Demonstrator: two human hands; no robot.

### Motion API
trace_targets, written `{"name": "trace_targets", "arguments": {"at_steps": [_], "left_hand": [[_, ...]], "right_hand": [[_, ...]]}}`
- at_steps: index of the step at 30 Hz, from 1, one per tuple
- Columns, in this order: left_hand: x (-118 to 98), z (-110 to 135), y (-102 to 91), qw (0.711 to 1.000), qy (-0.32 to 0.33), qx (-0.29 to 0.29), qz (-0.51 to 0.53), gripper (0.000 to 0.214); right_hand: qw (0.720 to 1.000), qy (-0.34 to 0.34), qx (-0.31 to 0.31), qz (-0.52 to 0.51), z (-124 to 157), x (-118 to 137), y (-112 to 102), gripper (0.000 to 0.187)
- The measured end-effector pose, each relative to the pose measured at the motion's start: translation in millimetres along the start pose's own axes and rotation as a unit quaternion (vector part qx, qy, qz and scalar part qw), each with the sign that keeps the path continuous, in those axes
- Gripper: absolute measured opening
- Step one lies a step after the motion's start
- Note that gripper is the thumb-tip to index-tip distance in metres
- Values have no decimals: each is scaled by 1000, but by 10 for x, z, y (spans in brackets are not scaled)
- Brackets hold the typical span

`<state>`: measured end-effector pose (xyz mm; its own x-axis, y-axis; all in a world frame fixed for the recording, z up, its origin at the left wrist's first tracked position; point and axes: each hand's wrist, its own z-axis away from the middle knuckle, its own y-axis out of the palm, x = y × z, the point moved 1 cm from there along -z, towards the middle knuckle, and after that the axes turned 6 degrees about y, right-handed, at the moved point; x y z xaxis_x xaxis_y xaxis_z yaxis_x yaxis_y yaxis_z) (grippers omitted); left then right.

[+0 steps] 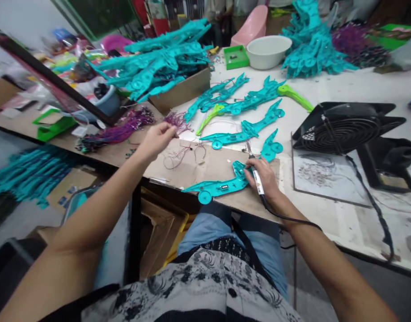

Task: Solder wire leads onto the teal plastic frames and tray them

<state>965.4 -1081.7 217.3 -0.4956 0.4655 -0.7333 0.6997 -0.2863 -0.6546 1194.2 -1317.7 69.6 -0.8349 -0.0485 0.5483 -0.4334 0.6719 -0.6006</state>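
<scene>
My right hand (264, 176) is wrapped round a soldering iron (257, 179) with a white label and a black cord. Its tip points away from me over the table. Under and beside that hand lies a teal plastic shell piece (215, 187) with a round disc and a small dark part set in it. My left hand (160, 138) is raised over the table with thumb and fingers pinched together; what is between them is too small to make out. Just beyond it is a bunch of thin purple-red wires (178, 121). Loose thin wires (178, 154) lie below it.
Several similar teal pieces (243, 129), some with lime-green parts (294, 96), lie farther back. A black fan (342, 127) stands at right. Behind are a cardboard box (185, 91) heaped with teal pieces and a white basin (269, 51). A dark post (57, 76) slants at left.
</scene>
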Motion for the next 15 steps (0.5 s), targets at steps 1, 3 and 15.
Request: {"name": "trace_targets", "arguments": {"at_steps": [1, 3, 15], "left_hand": [[205, 40, 26, 998, 2, 5, -59, 19], [595, 153, 154, 992, -4, 19, -128, 15], [84, 304, 149, 978, 44, 107, -173, 22]], "right_hand": [[1000, -2, -1, 1, -1, -6, 9, 14], [1000, -5, -2, 2, 1, -16, 29, 14], [999, 23, 22, -3, -18, 3, 137, 16]]}}
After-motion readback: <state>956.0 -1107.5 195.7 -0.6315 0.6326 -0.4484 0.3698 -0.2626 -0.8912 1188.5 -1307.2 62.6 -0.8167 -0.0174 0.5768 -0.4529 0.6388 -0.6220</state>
